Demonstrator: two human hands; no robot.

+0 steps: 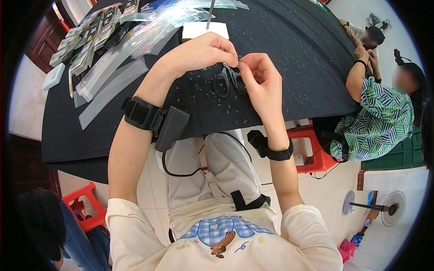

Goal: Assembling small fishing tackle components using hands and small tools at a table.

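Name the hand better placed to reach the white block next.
Left, I'd judge: the left hand is just below the white block in the picture, while the right hand is farther off. Both hands' fingertips meet, though, so neither looks free.

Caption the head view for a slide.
Left hand and right hand close together near black-handled scissors, over a scrap-strewn black tablecloth.
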